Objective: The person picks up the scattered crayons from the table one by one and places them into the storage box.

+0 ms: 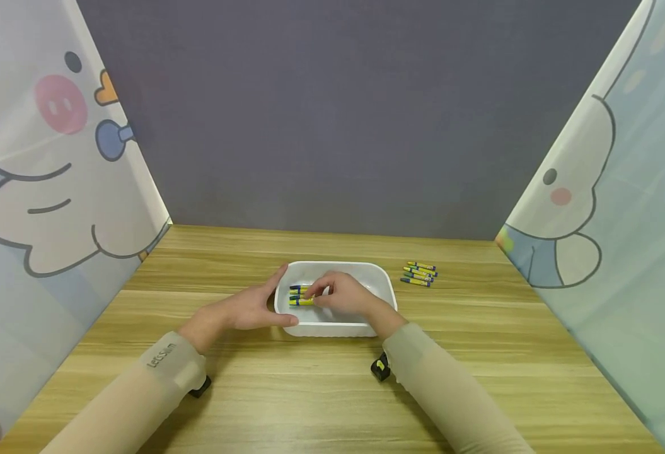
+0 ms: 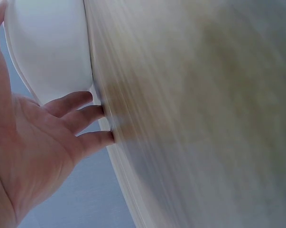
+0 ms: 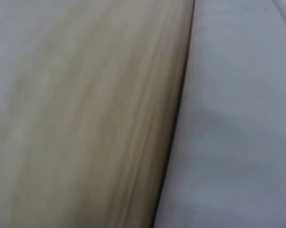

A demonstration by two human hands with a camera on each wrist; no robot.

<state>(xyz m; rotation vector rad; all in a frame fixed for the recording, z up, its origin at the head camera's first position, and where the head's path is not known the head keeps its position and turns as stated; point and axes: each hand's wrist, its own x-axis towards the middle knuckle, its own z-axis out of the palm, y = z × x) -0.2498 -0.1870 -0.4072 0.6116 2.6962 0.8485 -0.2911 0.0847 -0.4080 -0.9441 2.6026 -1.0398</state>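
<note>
A white plastic tub [image 1: 379, 279] stands on the wooden table. Inside it at the left lie a few yellow-and-blue crayons [image 1: 299, 295]. My left hand [image 1: 253, 307] rests against the tub's left wall with straight fingers, thumb along the near side; in the left wrist view the hand [image 2: 33, 142] lies open beside the tub [image 2: 48, 47]. My right hand [image 1: 340, 295] reaches into the tub, its fingertips pinching the nearest crayon [image 1: 300, 302]. The right wrist view shows only blurred table and tub wall.
Several more yellow-and-blue crayons [image 1: 420, 273] lie in a loose group on the table [image 1: 479, 353] to the right of the tub. Cartoon-printed curtains stand at both sides and a grey wall at the back.
</note>
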